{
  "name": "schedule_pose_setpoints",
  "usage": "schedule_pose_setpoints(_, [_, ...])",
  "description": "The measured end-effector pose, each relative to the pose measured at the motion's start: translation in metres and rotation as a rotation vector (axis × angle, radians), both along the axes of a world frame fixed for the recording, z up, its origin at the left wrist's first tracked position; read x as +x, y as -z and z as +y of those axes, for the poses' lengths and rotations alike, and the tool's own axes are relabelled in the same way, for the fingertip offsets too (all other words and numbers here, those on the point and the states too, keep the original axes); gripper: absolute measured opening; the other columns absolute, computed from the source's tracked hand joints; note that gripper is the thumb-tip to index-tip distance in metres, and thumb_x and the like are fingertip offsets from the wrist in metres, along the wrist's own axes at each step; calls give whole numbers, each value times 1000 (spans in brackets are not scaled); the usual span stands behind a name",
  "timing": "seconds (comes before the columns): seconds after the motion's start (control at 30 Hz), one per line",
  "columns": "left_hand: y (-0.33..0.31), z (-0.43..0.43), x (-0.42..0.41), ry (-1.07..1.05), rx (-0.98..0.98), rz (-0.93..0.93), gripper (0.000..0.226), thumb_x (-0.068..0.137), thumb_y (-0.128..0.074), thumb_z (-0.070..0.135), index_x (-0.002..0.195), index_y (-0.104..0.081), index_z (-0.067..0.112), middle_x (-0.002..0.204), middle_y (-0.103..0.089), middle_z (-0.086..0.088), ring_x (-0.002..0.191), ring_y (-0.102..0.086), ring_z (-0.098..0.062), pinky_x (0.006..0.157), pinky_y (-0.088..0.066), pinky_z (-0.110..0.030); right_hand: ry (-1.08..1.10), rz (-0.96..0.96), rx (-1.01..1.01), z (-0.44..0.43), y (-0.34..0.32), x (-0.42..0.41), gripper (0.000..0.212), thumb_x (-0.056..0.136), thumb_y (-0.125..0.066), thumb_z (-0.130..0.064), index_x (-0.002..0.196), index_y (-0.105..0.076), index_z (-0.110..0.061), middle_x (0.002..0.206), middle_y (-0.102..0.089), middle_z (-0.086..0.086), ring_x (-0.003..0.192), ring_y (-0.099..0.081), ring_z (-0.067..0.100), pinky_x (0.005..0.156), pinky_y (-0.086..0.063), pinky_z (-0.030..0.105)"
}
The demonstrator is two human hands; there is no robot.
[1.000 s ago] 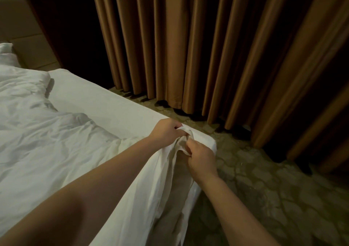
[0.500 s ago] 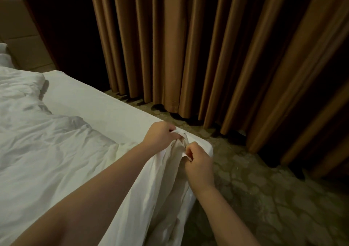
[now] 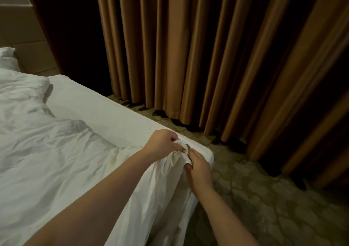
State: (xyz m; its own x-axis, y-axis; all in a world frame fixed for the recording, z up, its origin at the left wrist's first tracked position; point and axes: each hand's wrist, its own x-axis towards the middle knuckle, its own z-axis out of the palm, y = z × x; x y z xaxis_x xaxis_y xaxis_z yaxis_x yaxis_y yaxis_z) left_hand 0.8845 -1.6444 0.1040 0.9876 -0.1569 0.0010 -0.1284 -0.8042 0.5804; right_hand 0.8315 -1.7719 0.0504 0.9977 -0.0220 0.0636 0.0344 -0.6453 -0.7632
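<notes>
A white duvet cover (image 3: 56, 160) lies crumpled across the bed, and its corner hangs over the bed's near right corner. My left hand (image 3: 162, 143) grips the bunched corner fabric from the left, fingers curled into it. My right hand (image 3: 198, 168) pinches the same corner fabric just below and to the right. The two hands almost touch. A white fitted sheet (image 3: 98, 107) covers the mattress beneath.
Brown floor-length curtains (image 3: 207, 56) hang close behind the bed corner. A patterned carpet (image 3: 264, 198) covers the floor to the right. A white pillow (image 3: 7, 60) and a beige padded headboard (image 3: 24, 41) stand at the far left.
Both hands stay on the cover's corner, working the fabric between their fingers. The view has shifted slightly.
</notes>
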Motion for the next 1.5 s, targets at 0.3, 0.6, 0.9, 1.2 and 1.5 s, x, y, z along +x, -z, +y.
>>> schedule_pose_setpoints(0.3, [14,-15,-55,51,294,-427,38,94,-51,30,131,-43,26,124,-44,-1,110,-44,-19,90,-39,-28,264,-32,189,-15,-1,8,17,92,-58,-18,75,-64,-16,78,-64,2,77,-59,20,74,-52,36])
schedule_pose_setpoints(0.6, [58,-13,-74,34,316,-150,48,93,-46,9,137,-33,26,121,-47,-5,97,-58,-24,77,-45,-29,360,48,161,-38,8,-1,24,95,-50,-9,76,-64,-6,67,-55,5,57,-44,14,50,-30,21])
schedule_pose_setpoints(0.9, [47,4,-78,-234,-97,5,23,82,-71,34,75,-56,18,70,-54,4,68,-47,-11,58,-27,-23,51,20,62,-49,16,-6,38,100,-41,-12,134,-52,-20,137,-48,-1,122,-46,17,104,-41,31])
schedule_pose_setpoints(1.2, [30,-38,-126,-189,153,-286,44,86,-63,39,55,-36,20,56,-37,5,56,-39,-11,52,-22,-21,-100,-20,31,-56,-15,-5,22,100,-37,-9,100,-58,-15,104,-53,-1,90,-49,9,74,-38,15])
schedule_pose_setpoints(1.5, [38,-71,-153,-270,206,-683,30,78,-47,32,55,-43,14,52,-42,2,46,-46,-16,47,-28,-14,-57,183,379,-86,-32,-25,31,95,-34,2,91,-64,1,88,-56,10,79,-50,18,66,-41,26])
